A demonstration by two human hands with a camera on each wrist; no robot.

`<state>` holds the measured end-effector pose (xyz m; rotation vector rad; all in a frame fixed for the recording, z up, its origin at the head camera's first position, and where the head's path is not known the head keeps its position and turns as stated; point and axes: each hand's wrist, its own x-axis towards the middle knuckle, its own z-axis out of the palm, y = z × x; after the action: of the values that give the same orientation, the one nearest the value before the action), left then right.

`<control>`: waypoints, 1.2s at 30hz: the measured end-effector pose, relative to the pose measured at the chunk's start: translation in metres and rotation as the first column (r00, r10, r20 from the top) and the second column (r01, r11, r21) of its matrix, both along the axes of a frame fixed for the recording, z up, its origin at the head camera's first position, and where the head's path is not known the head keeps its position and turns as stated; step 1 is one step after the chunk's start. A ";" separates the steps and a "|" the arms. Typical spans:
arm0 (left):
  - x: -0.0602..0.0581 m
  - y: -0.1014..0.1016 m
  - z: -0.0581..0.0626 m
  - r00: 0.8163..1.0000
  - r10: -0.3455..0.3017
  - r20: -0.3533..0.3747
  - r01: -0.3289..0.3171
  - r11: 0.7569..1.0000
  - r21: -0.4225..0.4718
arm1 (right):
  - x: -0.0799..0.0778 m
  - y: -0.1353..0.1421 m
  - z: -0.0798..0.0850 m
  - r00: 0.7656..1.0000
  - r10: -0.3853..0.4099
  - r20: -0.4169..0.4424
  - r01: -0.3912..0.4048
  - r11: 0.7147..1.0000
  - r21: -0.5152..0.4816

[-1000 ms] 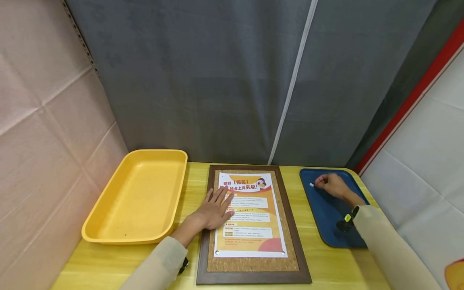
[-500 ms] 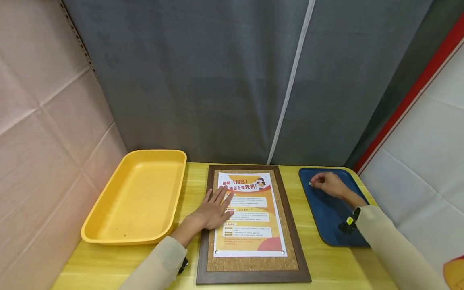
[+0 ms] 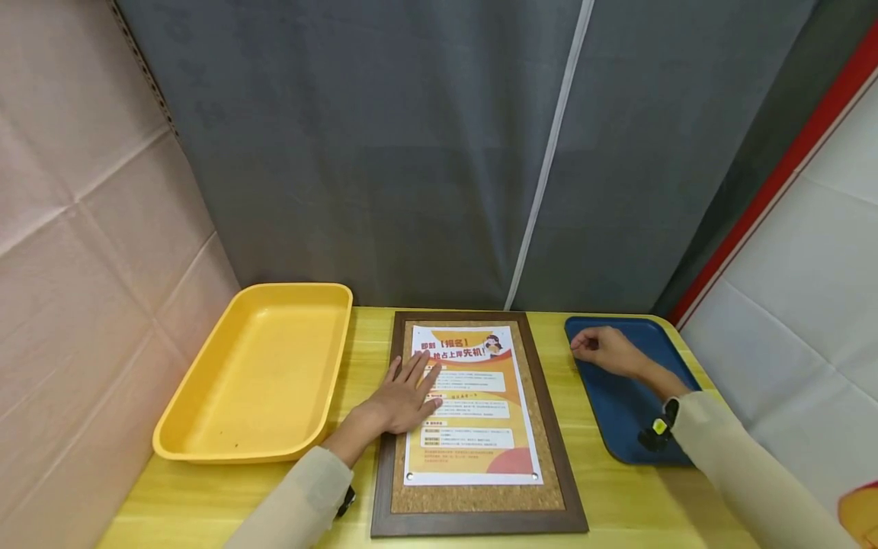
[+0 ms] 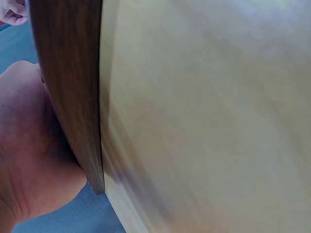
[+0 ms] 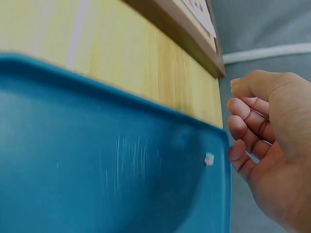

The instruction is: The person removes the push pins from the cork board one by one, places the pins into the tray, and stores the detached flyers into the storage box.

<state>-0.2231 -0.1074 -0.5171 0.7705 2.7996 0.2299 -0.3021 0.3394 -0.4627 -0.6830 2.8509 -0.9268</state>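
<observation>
A printed sheet (image 3: 473, 450) in orange and white lies on a cork board (image 3: 473, 501) with a brown wooden frame (image 3: 480, 524). Small round pins (image 3: 535, 476) sit at the sheet's two lower corners. My left hand (image 3: 401, 400) rests flat on the sheet's left side, fingers spread. Above the far left edge of the blue tray (image 3: 631, 427) is my right hand (image 3: 607, 349), its thumb and index finger pinched together on what looks like a push pin, mostly hidden by the fingertips. Another small pale push pin (image 5: 209, 159) lies in the tray in the right wrist view.
A deep yellow tray (image 3: 254, 381) stands left of the board on the yellow wood-grain table (image 3: 617, 503). A grey curtain (image 3: 384, 152) closes off the back. Pale panels (image 3: 89, 229) flank the left side, and a white panel (image 3: 809, 305) the right.
My right hand has come up off the pins in the tray and moved left to the tray's edge, fingers pinched. The left hand stays on the sheet.
</observation>
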 end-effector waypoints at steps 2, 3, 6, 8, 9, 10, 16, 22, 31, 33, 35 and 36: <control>0.000 0.000 0.002 1.000 -0.001 0.000 0.001 1.000 -0.005 | 0.002 -0.006 0.002 1.000 0.025 -0.010 -0.025 1.000 -0.006; 0.000 0.000 0.004 1.000 -0.002 0.000 0.002 1.000 -0.007 | 0.003 -0.009 0.003 0.999 0.037 -0.017 -0.037 0.999 -0.010; 0.003 0.002 0.012 1.000 -0.007 -0.010 0.007 1.000 -0.020 | 0.008 -0.017 0.005 0.997 0.073 -0.040 -0.074 0.997 -0.020; 0.005 0.003 0.017 1.000 -0.013 -0.022 0.013 0.999 -0.033 | 0.011 -0.023 0.007 0.994 0.092 -0.051 -0.094 0.995 -0.028; 0.006 0.003 0.018 0.999 -0.016 -0.028 0.015 0.999 -0.039 | 0.013 -0.026 0.008 0.993 0.101 -0.053 -0.102 0.994 -0.028; 0.006 0.004 0.019 0.999 -0.017 -0.034 0.016 0.999 -0.044 | 0.014 -0.028 0.009 0.992 0.112 -0.051 -0.114 0.993 -0.029; 0.009 0.005 0.021 0.999 -0.014 -0.031 0.012 0.999 -0.052 | 0.023 -0.043 0.013 0.980 0.198 -0.026 -0.198 0.980 -0.032; 0.009 0.005 0.021 1.000 -0.013 -0.024 0.012 0.999 -0.047 | 0.035 -0.057 0.015 0.961 0.276 0.007 -0.275 0.960 -0.050; 0.008 0.004 0.020 1.000 -0.015 -0.025 0.014 0.999 -0.046 | 0.051 -0.073 0.011 0.915 0.402 0.024 -0.401 0.915 -0.047; 0.008 0.004 0.020 1.000 -0.016 -0.023 0.015 0.999 -0.049 | 0.055 -0.076 0.010 0.904 0.425 0.041 -0.423 0.905 -0.048; 0.007 0.004 0.019 1.000 -0.017 -0.021 0.016 0.999 -0.049 | 0.060 -0.079 0.008 0.891 0.452 0.044 -0.450 0.892 -0.049; 0.007 0.004 0.018 1.000 -0.015 -0.015 0.015 0.999 -0.045 | 0.062 -0.081 0.008 0.883 0.468 0.045 -0.465 0.884 -0.053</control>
<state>-0.2160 -0.1038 -0.4992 0.7857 2.8016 0.1584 -0.2397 0.2586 -0.4547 -1.2533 2.4415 -0.8998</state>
